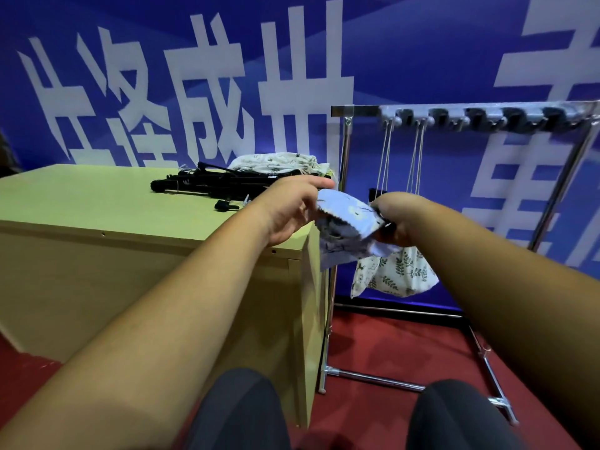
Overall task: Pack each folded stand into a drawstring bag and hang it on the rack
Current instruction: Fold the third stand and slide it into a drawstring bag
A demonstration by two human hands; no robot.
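Note:
A pale blue drawstring bag hangs in the air between my hands, just past the table's right end. My left hand pinches its left rim. My right hand grips the bag's right side together with something black inside it. Several folded black stands lie on the yellow-green table, with a leaf-print bag behind them. Two leaf-print bags hang by strings from the metal rack on the right.
A small black part lies loose on the table near my left wrist. The rack's hook bar has several free hooks to the right. Its chrome legs stand on red carpet in front of a blue banner wall. My knees show at the bottom.

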